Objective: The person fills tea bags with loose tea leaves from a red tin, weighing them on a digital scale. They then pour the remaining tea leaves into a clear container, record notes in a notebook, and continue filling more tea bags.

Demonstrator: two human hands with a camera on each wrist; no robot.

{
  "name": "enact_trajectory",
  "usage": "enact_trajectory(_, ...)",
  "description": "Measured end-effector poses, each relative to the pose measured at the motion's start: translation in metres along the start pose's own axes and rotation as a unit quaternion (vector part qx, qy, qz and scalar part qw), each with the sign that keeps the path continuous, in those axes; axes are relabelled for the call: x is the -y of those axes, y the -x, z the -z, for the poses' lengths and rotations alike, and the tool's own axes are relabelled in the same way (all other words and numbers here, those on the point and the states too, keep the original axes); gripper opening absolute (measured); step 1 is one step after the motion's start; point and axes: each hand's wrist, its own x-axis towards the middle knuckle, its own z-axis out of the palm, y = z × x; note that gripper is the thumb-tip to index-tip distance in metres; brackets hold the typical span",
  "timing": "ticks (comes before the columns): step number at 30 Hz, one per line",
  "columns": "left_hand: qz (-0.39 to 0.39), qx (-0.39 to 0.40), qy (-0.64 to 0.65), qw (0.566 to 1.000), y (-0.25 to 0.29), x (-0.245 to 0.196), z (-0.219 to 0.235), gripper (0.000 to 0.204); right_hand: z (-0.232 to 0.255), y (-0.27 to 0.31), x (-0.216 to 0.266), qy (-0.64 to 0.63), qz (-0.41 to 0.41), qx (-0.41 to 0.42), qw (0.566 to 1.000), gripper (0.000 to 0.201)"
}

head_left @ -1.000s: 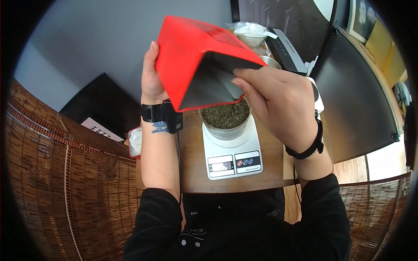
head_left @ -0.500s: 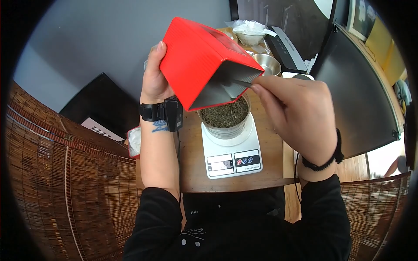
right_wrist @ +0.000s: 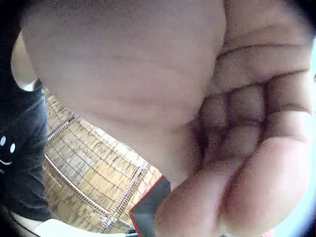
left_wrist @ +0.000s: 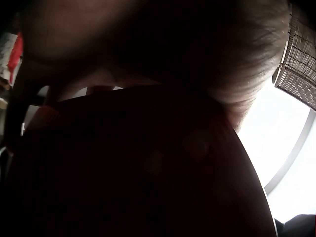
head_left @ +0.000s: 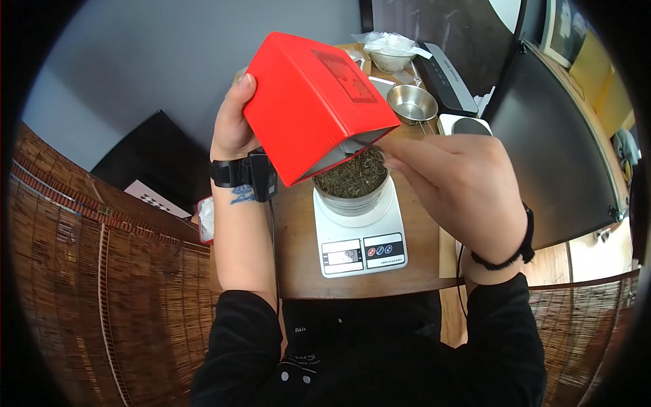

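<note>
My left hand (head_left: 234, 122) grips a red box (head_left: 308, 91), tilted with its open, grey-lined end low over a round tub (head_left: 352, 203). Dried, crumbled green-brown leaves (head_left: 349, 180) fill the tub, which stands on a white kitchen scale (head_left: 359, 254). At the box's mouth, my right hand (head_left: 461, 183) pinches a thin dark grey strip, mostly hidden; I cannot tell its kind. In the right wrist view the other fingers (right_wrist: 242, 113) are curled into the palm. The left wrist view is very dark, with the box (left_wrist: 138, 173) lying against the palm.
A steel pan (head_left: 411, 105), a bowl covered with plastic (head_left: 392, 54) and a black-and-silver appliance (head_left: 444, 78) stand at the back right of the wooden table (head_left: 295, 251). A white device with a dark round plate (head_left: 468, 127) is behind my right hand. A red-rimmed packet (head_left: 206, 220) lies left.
The box has tipped further downward, so its mouth faces the tub and less of the inside shows. My right hand has drawn back from inside the box to its lower right edge.
</note>
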Motion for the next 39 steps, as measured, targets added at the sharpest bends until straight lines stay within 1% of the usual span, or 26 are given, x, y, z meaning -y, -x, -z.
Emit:
enact_trajectory(1,0.002,-0.005,-0.013,1.000,0.000,-0.001,0.000,0.059,0.005,0.003,0.001,-0.003,-0.007,0.024,1.000,0.014)
enact_trajectory(3,0.004,-0.009,-0.026,1.000,0.002,-0.001,0.000,0.060,0.008,0.006,0.001,-0.002,-0.015,0.028,0.999,0.012)
enact_trajectory(5,0.019,-0.066,-0.026,0.997,0.005,0.001,0.000,0.063,0.010,0.006,0.001,-0.007,-0.021,0.030,0.999,0.011)
enact_trajectory(6,0.019,-0.066,-0.026,0.997,0.005,0.002,0.000,0.063,0.010,0.006,0.001,-0.007,-0.021,0.030,0.999,0.011)
enact_trajectory(8,0.032,-0.055,-0.032,0.997,0.005,0.003,0.001,0.066,0.010,0.004,0.002,-0.007,-0.035,0.001,0.999,0.010)
enact_trajectory(10,0.032,-0.065,-0.053,0.996,0.005,0.002,-0.001,0.068,0.004,0.001,0.001,-0.009,-0.032,-0.011,0.999,0.009)
enact_trajectory(11,0.033,-0.073,-0.075,0.994,0.005,0.002,-0.002,0.070,0.001,0.000,0.001,-0.011,-0.031,-0.025,0.999,0.015)
enact_trajectory(12,0.032,-0.073,-0.074,0.994,0.004,0.000,-0.002,0.070,-0.003,-0.001,-0.001,-0.010,-0.030,-0.024,0.999,0.015)
enact_trajectory(14,0.025,-0.019,-0.102,0.994,0.002,-0.003,-0.004,0.073,-0.010,-0.003,-0.003,-0.003,0.003,0.013,1.000,0.014)
enact_trajectory(15,0.024,-0.019,-0.102,0.994,0.002,-0.004,-0.004,0.073,-0.008,-0.002,-0.003,-0.004,0.003,0.013,1.000,0.014)
enact_trajectory(17,0.025,-0.012,-0.165,0.986,0.002,-0.006,-0.006,0.076,-0.003,0.003,-0.002,-0.021,0.005,0.070,0.997,0.011)
enact_trajectory(18,0.025,-0.013,-0.164,0.986,0.001,-0.007,-0.007,0.076,-0.001,0.003,-0.001,-0.021,0.005,0.071,0.997,0.011)
enact_trajectory(21,0.025,-0.029,-0.185,0.982,0.002,-0.006,-0.009,0.078,0.000,0.002,0.001,-0.003,-0.002,0.068,0.998,0.010)
enact_trajectory(23,0.019,-0.043,-0.177,0.983,0.003,-0.005,-0.010,0.080,-0.008,0.001,0.001,0.027,-0.004,-0.001,1.000,0.007)
enact_trajectory(24,0.018,-0.043,-0.177,0.983,0.003,-0.005,-0.010,0.080,-0.010,0.001,0.001,0.027,-0.004,-0.001,1.000,0.007)
enact_trajectory(25,0.017,-0.035,-0.176,0.984,0.003,-0.006,-0.009,0.079,-0.012,0.000,0.001,0.037,-0.006,0.019,0.999,0.007)
enact_trajectory(26,0.016,-0.027,-0.176,0.984,0.003,-0.008,-0.008,0.079,-0.013,-0.002,0.001,0.047,-0.009,0.038,0.998,0.012)
enact_trajectory(27,0.014,-0.028,-0.177,0.984,0.003,-0.008,-0.007,0.079,-0.011,-0.002,0.002,0.048,-0.007,0.038,0.998,0.012)
enact_trajectory(29,0.012,-0.038,-0.177,0.983,0.003,-0.008,-0.007,0.077,-0.001,0.001,0.005,-0.005,-0.004,0.112,0.994,0.006)
enact_trajectory(30,0.011,-0.039,-0.177,0.983,0.003,-0.009,-0.006,0.077,-0.001,0.001,0.006,-0.005,-0.002,0.112,0.994,0.006)
enact_trajectory(32,0.018,-0.028,-0.174,0.984,0.003,-0.011,-0.005,0.076,0.001,0.001,0.007,-0.007,0.012,0.058,0.998,0.009)
enact_trajectory(33,0.016,-0.030,-0.173,0.984,0.003,-0.010,-0.004,0.076,0.003,0.001,0.007,-0.006,0.014,0.059,0.998,0.009)
enact_trajectory(35,0.013,-0.047,-0.160,0.986,0.004,-0.009,-0.002,0.076,0.007,0.001,0.009,0.004,0.008,0.024,1.000,0.014)
enact_trajectory(36,0.010,-0.050,-0.161,0.986,0.004,-0.009,-0.002,0.076,0.007,0.001,0.009,0.003,0.012,0.025,1.000,0.014)
enact_trajectory(38,0.009,-0.056,-0.150,0.987,0.004,-0.009,-0.002,0.075,0.006,0.003,0.010,0.007,0.007,-0.029,1.000,0.019)
enact_trajectory(39,0.006,-0.059,-0.149,0.987,0.004,-0.009,-0.001,0.075,0.005,0.003,0.008,0.007,0.011,-0.027,1.000,0.019)
